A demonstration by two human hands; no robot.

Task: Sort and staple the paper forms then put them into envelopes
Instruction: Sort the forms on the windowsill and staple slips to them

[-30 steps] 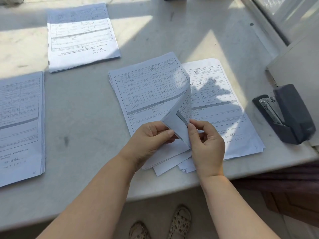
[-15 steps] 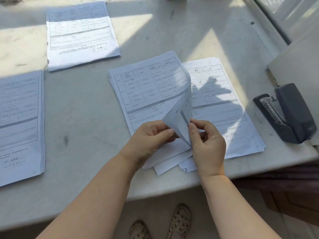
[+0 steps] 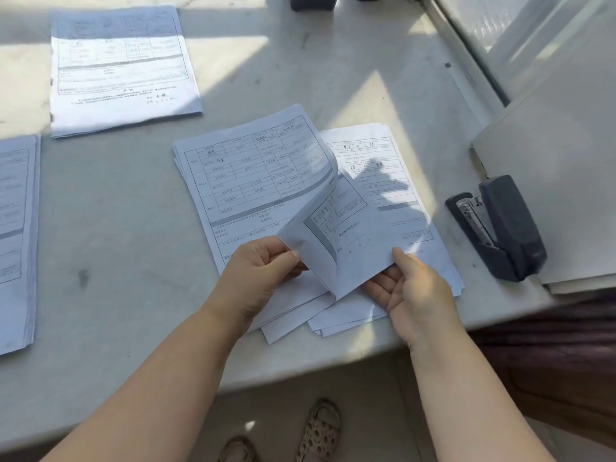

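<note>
Fingers pinching form sheet, stapler beside

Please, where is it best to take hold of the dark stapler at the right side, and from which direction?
Probably grip the stapler across its thick closed rear end, nearest the table edge, with the right hand coming from above. The front end gapes open, showing the metal staple rail, so fingers should stay away from there. A pale board lies close on its far side.

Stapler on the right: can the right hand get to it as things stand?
Probably yes, once it lets go. The stapler lies on the table just right of the right hand, with bare surface between. But that hand grips the lifted sheet, which the left hand also holds.
</note>
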